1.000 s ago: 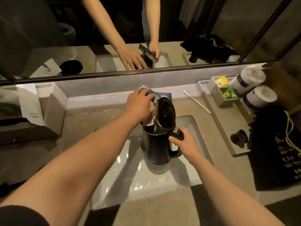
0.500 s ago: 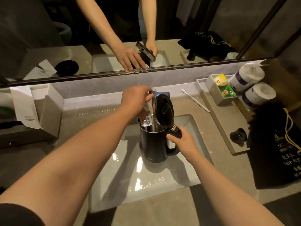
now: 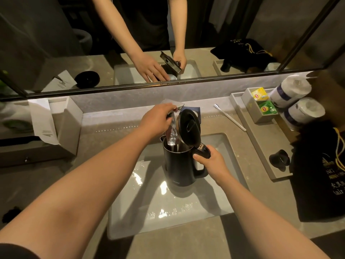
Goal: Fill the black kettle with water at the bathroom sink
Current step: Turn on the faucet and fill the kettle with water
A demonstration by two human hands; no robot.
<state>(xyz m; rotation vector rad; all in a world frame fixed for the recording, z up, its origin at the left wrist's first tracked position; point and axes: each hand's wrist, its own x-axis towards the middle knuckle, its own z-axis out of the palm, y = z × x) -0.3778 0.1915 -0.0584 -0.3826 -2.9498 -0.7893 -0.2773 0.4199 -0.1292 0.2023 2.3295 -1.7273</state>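
1. The black kettle (image 3: 180, 165) stands upright inside the white sink (image 3: 168, 212), toward the basin's back half, with its lid (image 3: 188, 128) swung up and open.
2. The right hand (image 3: 211, 163) is closed around the kettle's handle (image 3: 202, 152), fingers wrapped under it and the thumb lying along the top near the hinge.
3. The left hand (image 3: 158, 120) reaches over the back of the basin, its fingers curled down over the silver tap lever (image 3: 177, 107) and gripping it.
4. A stream of water (image 3: 172, 135) falls from the tap straight into the kettle's open mouth, just in front of the raised lid.
5. Wet patches and bright reflections show on the sink floor to the left of and in front of the kettle.
6. On the worktop (image 3: 186, 245) behind and to the right of the sink lies a white toothbrush (image 3: 230, 117).
7. Further right, a grey tray (image 3: 261, 146) carries a small box with a yellow tea bag (image 3: 259, 93) and a green tea bag (image 3: 267, 109), and a small black object near its front end.
8. Two wrapped toilet rolls (image 3: 291, 90) lie beside that box, and a black drawstring bag (image 3: 321, 174) sits at the far right.
9. A grey tissue box (image 3: 63, 124) stands at the left of the worktop, with white paper hanging from it.
10. The mirror (image 3: 168, 34) above reflects both arms and the open kettle.
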